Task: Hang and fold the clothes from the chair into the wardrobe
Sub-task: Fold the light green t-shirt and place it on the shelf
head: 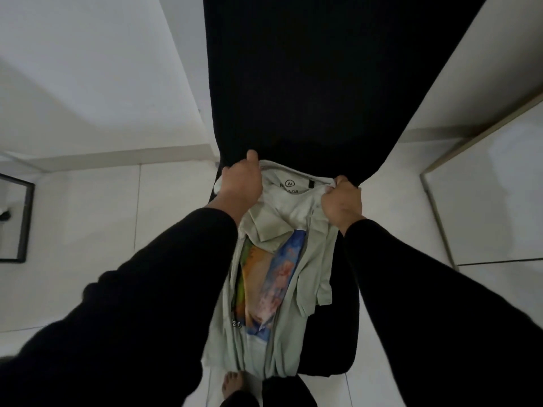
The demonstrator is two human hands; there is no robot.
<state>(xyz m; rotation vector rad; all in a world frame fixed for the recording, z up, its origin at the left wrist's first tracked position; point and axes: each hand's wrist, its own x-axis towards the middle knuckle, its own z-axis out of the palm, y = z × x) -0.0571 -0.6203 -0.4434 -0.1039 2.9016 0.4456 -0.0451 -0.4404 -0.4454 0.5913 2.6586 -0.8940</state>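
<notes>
Head view showed the task at an early stage, by my judgement: one pale green T-shirt (293, 207) with a colourful print, still draped down the black chair (293, 83) at frame centre, neither folded nor hung. Left hand (241, 180) and right hand (342, 201) each had a grip closed on a shoulder beside the collar. Counted: one shirt, one chair, two hands; no wardrobe interior was identifiable.

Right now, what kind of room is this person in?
Probably a bedroom or another room at home. There is a white tiled floor, a black chair with a pale T-shirt on it, and a bare foot, so indoors.
</notes>
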